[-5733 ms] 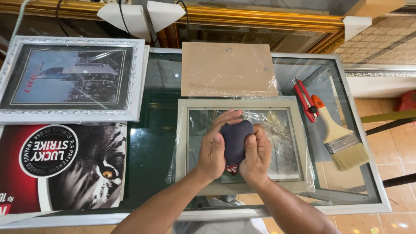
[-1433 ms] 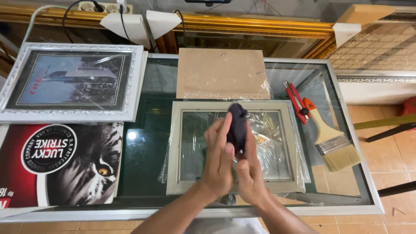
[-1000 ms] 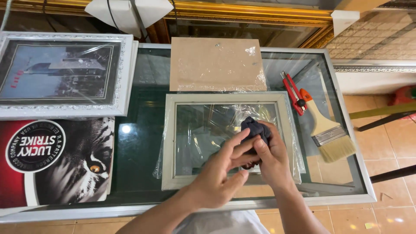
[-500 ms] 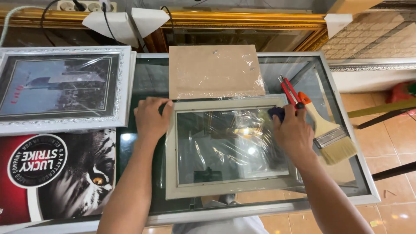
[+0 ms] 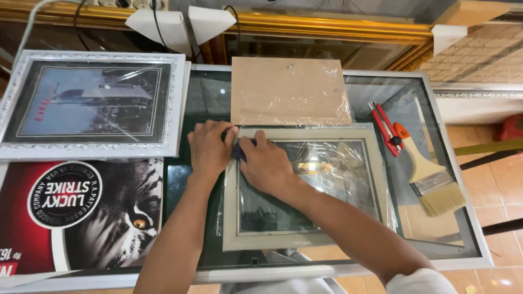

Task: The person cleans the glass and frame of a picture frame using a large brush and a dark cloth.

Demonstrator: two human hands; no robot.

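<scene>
A pale picture frame with glass under clear plastic wrap lies flat on the glass table. My right hand reaches across to the frame's top left corner and presses a dark blue cloth onto it. My left hand grips that same corner from the left, its fingertips touching the cloth. Most of the cloth is hidden under the two hands.
A brown backing board lies behind the frame. A red utility knife and a wide paintbrush lie to the right. On the left are a white ornate framed picture and a red and black poster. Gold moulding runs along the back.
My right hand has carried the cloth along the frame's top edge from the right corner to the left corner. My left hand has stayed at the top left corner.
</scene>
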